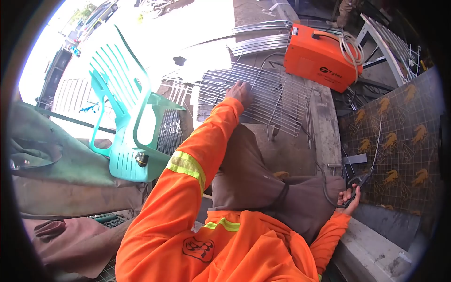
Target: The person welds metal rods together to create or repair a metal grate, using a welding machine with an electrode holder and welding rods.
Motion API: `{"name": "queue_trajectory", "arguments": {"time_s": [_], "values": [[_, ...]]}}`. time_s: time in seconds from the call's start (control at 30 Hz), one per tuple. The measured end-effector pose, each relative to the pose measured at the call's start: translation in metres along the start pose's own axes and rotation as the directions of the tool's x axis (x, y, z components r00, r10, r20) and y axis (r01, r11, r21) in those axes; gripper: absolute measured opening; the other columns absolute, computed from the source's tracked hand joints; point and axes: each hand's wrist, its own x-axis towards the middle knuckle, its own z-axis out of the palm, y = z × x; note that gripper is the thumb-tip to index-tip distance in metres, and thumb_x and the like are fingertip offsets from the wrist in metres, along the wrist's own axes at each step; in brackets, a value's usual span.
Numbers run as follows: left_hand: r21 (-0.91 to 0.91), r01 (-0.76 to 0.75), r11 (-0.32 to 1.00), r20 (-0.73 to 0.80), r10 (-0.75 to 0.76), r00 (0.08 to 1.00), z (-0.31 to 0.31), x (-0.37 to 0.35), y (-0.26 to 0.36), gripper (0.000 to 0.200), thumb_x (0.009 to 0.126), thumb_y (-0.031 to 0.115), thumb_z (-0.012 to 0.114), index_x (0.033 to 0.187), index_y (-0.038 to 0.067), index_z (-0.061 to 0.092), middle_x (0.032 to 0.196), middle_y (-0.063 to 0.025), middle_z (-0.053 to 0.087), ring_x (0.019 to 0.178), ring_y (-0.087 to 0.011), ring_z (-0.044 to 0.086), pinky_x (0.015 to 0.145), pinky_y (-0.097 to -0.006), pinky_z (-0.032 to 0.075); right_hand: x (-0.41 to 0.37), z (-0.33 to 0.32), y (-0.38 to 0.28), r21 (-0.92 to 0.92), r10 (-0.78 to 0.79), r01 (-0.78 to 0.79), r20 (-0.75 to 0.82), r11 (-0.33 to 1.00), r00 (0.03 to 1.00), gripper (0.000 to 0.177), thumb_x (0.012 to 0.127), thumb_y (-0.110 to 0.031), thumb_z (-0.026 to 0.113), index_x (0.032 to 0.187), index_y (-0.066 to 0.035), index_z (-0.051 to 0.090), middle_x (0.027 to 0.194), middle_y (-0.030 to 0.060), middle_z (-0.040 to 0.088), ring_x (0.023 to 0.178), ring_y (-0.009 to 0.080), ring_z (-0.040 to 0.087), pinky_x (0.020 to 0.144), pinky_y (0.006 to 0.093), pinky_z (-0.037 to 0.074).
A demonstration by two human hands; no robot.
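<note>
My left hand (239, 93) is on a metal grille (277, 101) of thin parallel bars, its fingers curled over the bars near the left part. The grille lies on a low stand in front of my knees. Off to the right, my right hand (348, 199) is closed around a welding electrode holder (361, 182). A long thin electrode (377, 145) sticks up from its jaws, apart from the grille. A dark cable (324, 183) runs from the holder past my knee.
An orange welding machine (319, 56) with a coiled pale cable stands beyond the grille. A green plastic chair (134, 162) is at left. Metal strips (260, 44) lie at the back. A printed board (399, 136) leans at right, beside a concrete ledge (329, 136). Another person's hand (342, 21) shows at top.
</note>
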Motion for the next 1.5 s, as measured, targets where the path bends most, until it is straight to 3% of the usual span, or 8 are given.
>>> {"name": "queue_trajectory", "arguments": {"time_s": [0.13, 0.23, 0.47, 0.6, 0.7, 0.93, 1.1, 1.5], "values": [[0.005, 0.006, 1.0, -0.02, -0.006, 1.0, 0.0, 0.004, -0.025, 0.046, 0.09, 0.04, 0.064, 0.126, 0.011, 0.056, 0.127, -0.0184, 0.057, 0.128, -0.0367, 0.054, 0.104, -0.0549, 0.044, 0.001, -0.001, 0.0, -0.031, -0.008, 0.007, -0.006, 0.999, 1.0, 0.025, 0.103, -0.037, 0.058, 0.113, -0.014, 0.062, 0.059, -0.0045, 0.045, 0.048, 0.0073, 0.046, 0.059, 0.0288, 0.058], [0.026, -0.065, 0.998, -0.002, 0.065, 0.998, 0.006, 0.015, -0.051, 0.056, 0.089, 0.046, 0.068, 0.131, 0.011, 0.057, 0.13, -0.0194, 0.056, 0.128, -0.0374, 0.053, 0.105, -0.0478, 0.047, -0.001, 0.005, 0.0, -0.041, -0.008, 0.006, -0.045, 0.999, 0.999, 0.026, 0.103, -0.038, 0.059, 0.112, -0.014, 0.062, 0.059, -0.0047, 0.044, 0.048, 0.0071, 0.045, 0.058, 0.0285, 0.057], [-0.008, -0.168, 0.986, -0.099, 0.166, 0.981, -0.005, 0.007, -0.044, 0.044, 0.09, 0.037, 0.07, 0.124, 0.011, 0.062, 0.128, -0.0185, 0.058, 0.115, -0.0392, 0.061, 0.099, -0.0473, 0.05, -0.005, 0.017, -0.002, -0.082, 0.008, -0.015, -0.086, 0.997, 0.996, 0.024, 0.101, -0.038, 0.061, 0.109, -0.015, 0.06, 0.059, -0.0054, 0.043, 0.05, 0.0074, 0.044, 0.058, 0.0287, 0.054], [-0.154, -0.068, 0.986, -0.116, 0.051, 0.992, -0.001, 0.027, -0.079, 0.036, 0.09, 0.034, 0.069, 0.121, 0.015, 0.064, 0.127, -0.0181, 0.06, 0.119, -0.0382, 0.059, 0.099, -0.0469, 0.049, -0.007, 0.02, -0.003, -0.09, 0.009, -0.02, -0.123, 0.996, 0.992, 0.024, 0.101, -0.038, 0.061, 0.109, -0.015, 0.06, 0.059, -0.0052, 0.044, 0.05, 0.0077, 0.044, 0.058, 0.0282, 0.053], [0.17, 0.168, 0.971, 0.022, -0.175, 0.984, -0.022, 0.03, -0.084, 0.033, 0.093, 0.037, 0.061, 0.117, 0.016, 0.065, 0.127, -0.0142, 0.061, 0.125, -0.0362, 0.056, 0.103, -0.0491, 0.046, -0.003, 0.013, -0.001, -0.06, 0.008, -0.013, -0.082, 0.998, 0.997, 0.024, 0.104, -0.036, 0.057, 0.11, -0.013, 0.061, 0.058, -0.0046, 0.045, 0.048, 0.0082, 0.047, 0.058, 0.0298, 0.057], [0.2, 0.201, 0.959, 0.014, -0.207, 0.978, -0.028, 0.03, -0.083, 0.037, 0.093, 0.039, 0.059, 0.121, 0.015, 0.064, 0.13, -0.0114, 0.06, 0.13, -0.0293, 0.054, 0.109, -0.0506, 0.041, -0.003, 0.016, -0.002, -0.045, 0.004, -0.008, -0.096, 0.999, 0.995, 0.025, 0.106, -0.036, 0.055, 0.109, -0.012, 0.062, 0.057, -0.0043, 0.045, 0.046, 0.0083, 0.047, 0.058, 0.0301, 0.058], [0.358, 0.282, 0.89, 0.101, -0.337, 0.936, -0.046, 0.055, -0.059, 0.037, 0.093, 0.036, 0.06, 0.115, 0.009, 0.075, 0.123, -0.0163, 0.071, 0.118, -0.0352, 0.066, 0.099, -0.0436, 0.053, -0.003, 0.017, -0.002, -0.067, 0.003, -0.011, -0.12, 0.998, 0.993, 0.025, 0.105, -0.036, 0.056, 0.108, -0.012, 0.062, 0.057, -0.0044, 0.045, 0.046, 0.008, 0.047, 0.057, 0.0295, 0.057], [0.174, 0.29, 0.941, 0.148, -0.316, 0.937, -0.013, 0.091, -0.109, 0.039, 0.087, 0.038, 0.067, 0.113, 0.011, 0.076, 0.119, -0.0166, 0.072, 0.111, -0.0353, 0.069, 0.096, -0.0441, 0.054, -0.004, 0.022, -0.002, -0.124, -0.003, -0.017, -0.161, 0.992, 0.987, 0.024, 0.105, -0.036, 0.056, 0.109, -0.013, 0.062, 0.058, -0.0048, 0.045, 0.047, 0.0078, 0.046, 0.056, 0.0283, 0.055]]}}
